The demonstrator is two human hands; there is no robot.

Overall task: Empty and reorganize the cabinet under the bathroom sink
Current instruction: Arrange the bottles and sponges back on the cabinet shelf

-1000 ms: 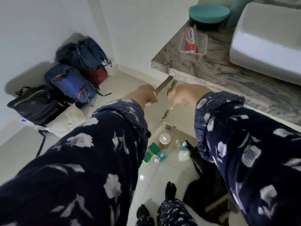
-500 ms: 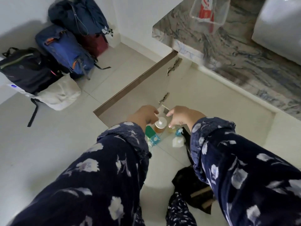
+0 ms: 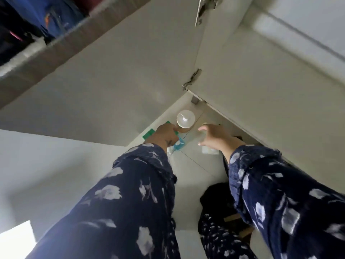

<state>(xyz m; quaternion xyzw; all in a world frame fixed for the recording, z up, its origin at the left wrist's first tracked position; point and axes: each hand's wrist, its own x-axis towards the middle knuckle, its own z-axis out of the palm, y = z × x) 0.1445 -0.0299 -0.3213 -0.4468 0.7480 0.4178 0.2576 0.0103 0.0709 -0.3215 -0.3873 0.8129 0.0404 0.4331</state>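
Observation:
The cabinet door (image 3: 112,81) stands swung open to the left. On the cabinet floor (image 3: 196,165) stands a brown pump bottle with a white top (image 3: 185,119). My left hand (image 3: 164,136) is down beside it, lying over a green packet (image 3: 149,136) and a light blue packet (image 3: 179,145); its fingers are hidden, so its grip is unclear. My right hand (image 3: 212,137) hovers to the right of the bottle with fingers spread, holding nothing, just above a small white item (image 3: 210,150).
The shut right door (image 3: 270,81) overhangs the opening, with metal hinges (image 3: 192,79) at the corner. A black bag (image 3: 214,195) lies at the front right by my knees. Backpacks (image 3: 37,17) sit behind the open door at the upper left.
The view has dropped low and close to the cabinet. Both hands left the door edge and went down to the items on the cabinet floor.

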